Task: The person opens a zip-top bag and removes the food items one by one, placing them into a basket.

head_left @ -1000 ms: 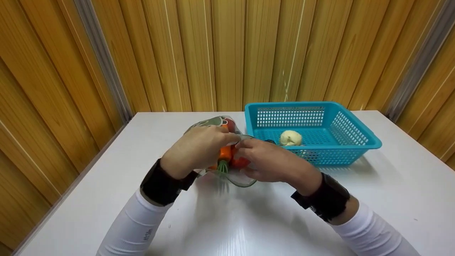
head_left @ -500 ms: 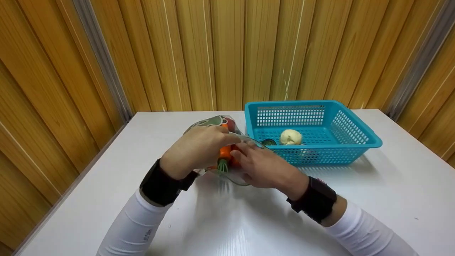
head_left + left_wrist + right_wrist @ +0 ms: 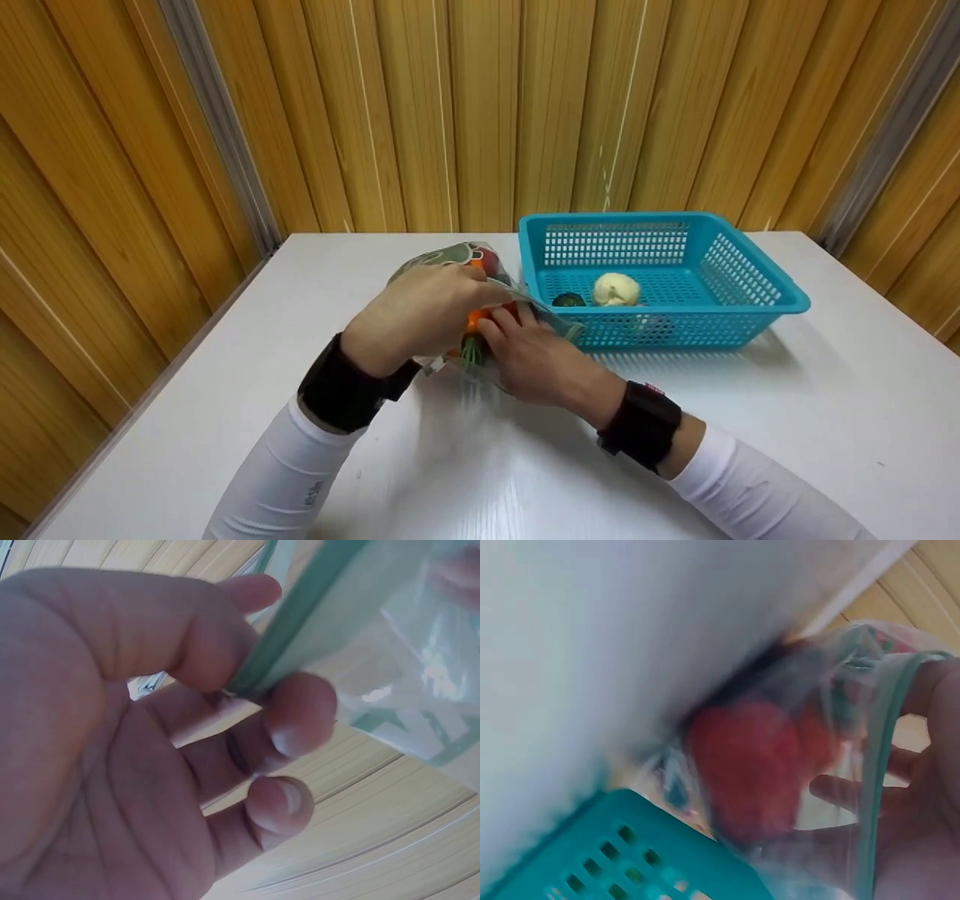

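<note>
My left hand (image 3: 420, 315) pinches the green rim of a clear zip bag (image 3: 300, 622) between thumb and fingers. Inside the bag are an orange carrot (image 3: 475, 322) with green tops and a rounded red vegetable (image 3: 746, 765), blurred in the right wrist view. My right hand (image 3: 540, 367) reaches into the bag's mouth, its fingers extended beside the red vegetable and the bag rim crossing over the hand. No grip on anything shows there. Part of the contents is hidden behind both hands.
A blue perforated basket (image 3: 667, 309) stands right of the bag, close to its rim. It holds a cream-coloured round vegetable (image 3: 616, 289), a dark green item (image 3: 568, 299) and something purplish seen through the mesh. A wood-look panel wall (image 3: 480, 112) rises behind the white table (image 3: 360, 480).
My right hand has shifted slightly left and toward me, and its fingers have spread out from the red vegetable. The bag rim now stretches further right. My left hand keeps its place.
</note>
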`<state>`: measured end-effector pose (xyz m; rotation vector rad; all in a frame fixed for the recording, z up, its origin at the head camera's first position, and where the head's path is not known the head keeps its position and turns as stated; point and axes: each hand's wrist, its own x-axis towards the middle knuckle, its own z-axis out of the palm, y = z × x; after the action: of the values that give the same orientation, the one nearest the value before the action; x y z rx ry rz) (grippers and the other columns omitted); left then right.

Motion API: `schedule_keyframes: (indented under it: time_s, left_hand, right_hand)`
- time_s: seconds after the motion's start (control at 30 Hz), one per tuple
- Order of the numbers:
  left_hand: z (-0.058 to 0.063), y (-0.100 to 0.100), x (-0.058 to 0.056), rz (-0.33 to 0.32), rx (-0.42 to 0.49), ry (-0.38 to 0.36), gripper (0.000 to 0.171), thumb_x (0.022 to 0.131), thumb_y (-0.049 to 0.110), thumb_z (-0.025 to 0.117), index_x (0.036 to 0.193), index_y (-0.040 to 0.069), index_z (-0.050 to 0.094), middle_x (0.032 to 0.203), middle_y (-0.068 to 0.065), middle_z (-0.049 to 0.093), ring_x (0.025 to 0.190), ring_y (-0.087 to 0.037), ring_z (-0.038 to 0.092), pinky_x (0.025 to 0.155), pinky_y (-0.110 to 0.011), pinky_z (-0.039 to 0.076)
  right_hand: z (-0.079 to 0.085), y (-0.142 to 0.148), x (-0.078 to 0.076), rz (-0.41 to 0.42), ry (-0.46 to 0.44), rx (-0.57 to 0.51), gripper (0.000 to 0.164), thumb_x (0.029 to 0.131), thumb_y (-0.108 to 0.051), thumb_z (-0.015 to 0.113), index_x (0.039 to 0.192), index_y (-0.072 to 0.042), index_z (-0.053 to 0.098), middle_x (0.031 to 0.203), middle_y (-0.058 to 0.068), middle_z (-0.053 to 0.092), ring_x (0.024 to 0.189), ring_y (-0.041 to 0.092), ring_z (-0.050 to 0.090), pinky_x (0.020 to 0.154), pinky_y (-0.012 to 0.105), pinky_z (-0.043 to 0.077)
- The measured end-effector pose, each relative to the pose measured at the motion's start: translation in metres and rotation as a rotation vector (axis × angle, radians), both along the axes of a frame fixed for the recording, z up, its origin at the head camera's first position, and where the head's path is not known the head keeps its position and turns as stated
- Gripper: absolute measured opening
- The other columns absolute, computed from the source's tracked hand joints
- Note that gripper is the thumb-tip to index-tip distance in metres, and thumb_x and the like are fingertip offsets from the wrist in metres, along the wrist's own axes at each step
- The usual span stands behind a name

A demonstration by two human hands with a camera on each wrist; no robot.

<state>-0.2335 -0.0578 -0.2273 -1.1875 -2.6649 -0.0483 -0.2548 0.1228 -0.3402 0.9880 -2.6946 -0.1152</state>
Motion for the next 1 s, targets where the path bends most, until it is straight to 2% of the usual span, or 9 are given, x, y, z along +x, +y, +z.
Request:
schedule_keyframes:
  time_s: [0.13,0.4,0.5,0.6,0.73,0.87,1.0]
  left_hand:
    - [-0.0002,-0.0015,-0.001,-0.003,-0.005,-0.002,0.041,0.085,0.011,0.078,0.123,0.026,0.072,0.108,-0.004,0.072,0.097,-0.022,0.066,0.082,-0.042,0.059]
    - [-0.0012,-0.0053,-0.003,-0.027,0.014,0.003,0.045,0.082,0.003,0.079,0.119,0.028,0.073,0.104,-0.003,0.072,0.093,-0.02,0.066,0.079,-0.041,0.059]
    - [-0.0019,-0.0057,-0.0041,-0.044,0.016,0.001,0.045,0.082,0.0,0.078,0.116,0.028,0.073,0.103,-0.002,0.072,0.092,-0.019,0.066,0.077,-0.04,0.059]
    - [-0.0029,-0.006,-0.0043,-0.053,0.024,-0.002,0.044,0.082,0.001,0.078,0.116,0.029,0.073,0.105,0.0,0.072,0.095,-0.017,0.065,0.079,-0.039,0.059]
    - [-0.003,-0.0065,-0.0045,-0.055,0.037,-0.015,0.043,0.084,0.002,0.078,0.116,0.03,0.074,0.108,0.001,0.073,0.097,-0.015,0.065,0.083,-0.038,0.058]
    - [-0.0031,-0.0068,-0.0052,-0.058,0.037,-0.025,0.041,0.084,0.003,0.078,0.116,0.028,0.074,0.108,0.001,0.073,0.097,-0.015,0.065,0.083,-0.038,0.058]
    - [-0.0032,-0.0071,-0.0051,-0.061,0.03,-0.028,0.042,0.082,0.001,0.079,0.115,0.028,0.075,0.107,0.0,0.073,0.096,-0.015,0.065,0.082,-0.037,0.059]
  right_hand:
    - [-0.0032,-0.0035,-0.0041,-0.019,0.002,-0.023,0.064,0.09,-0.029,0.073,0.14,-0.01,0.038,0.147,0.013,0.037,0.136,0.038,0.034,0.109,0.048,0.044]
    - [-0.0015,-0.0062,-0.0016,-0.081,0.131,0.174,0.04,0.096,-0.038,0.061,0.119,-0.006,0.054,0.138,0.019,0.046,0.121,0.038,0.044,0.102,0.044,0.049]
    - [-0.0031,-0.0056,-0.0004,-0.092,0.166,0.214,0.038,0.098,-0.04,0.056,0.116,-0.007,0.058,0.136,0.021,0.048,0.117,0.039,0.047,0.1,0.044,0.049]
    - [-0.0046,-0.004,-0.0012,-0.084,0.183,0.233,0.04,0.098,-0.041,0.056,0.118,-0.007,0.059,0.139,0.022,0.049,0.118,0.039,0.048,0.104,0.046,0.045]
    - [-0.0046,-0.003,-0.004,-0.076,0.191,0.268,0.042,0.095,-0.041,0.062,0.119,-0.007,0.058,0.141,0.023,0.05,0.119,0.038,0.05,0.108,0.047,0.042]
    - [-0.0029,-0.0037,-0.0045,-0.083,0.183,0.278,0.041,0.093,-0.04,0.065,0.116,-0.007,0.057,0.135,0.022,0.053,0.112,0.037,0.053,0.102,0.045,0.047]
    - [-0.0004,-0.0041,-0.0032,-0.091,0.133,0.253,0.04,0.095,-0.041,0.064,0.117,-0.009,0.056,0.134,0.022,0.051,0.104,0.034,0.056,0.096,0.041,0.054]
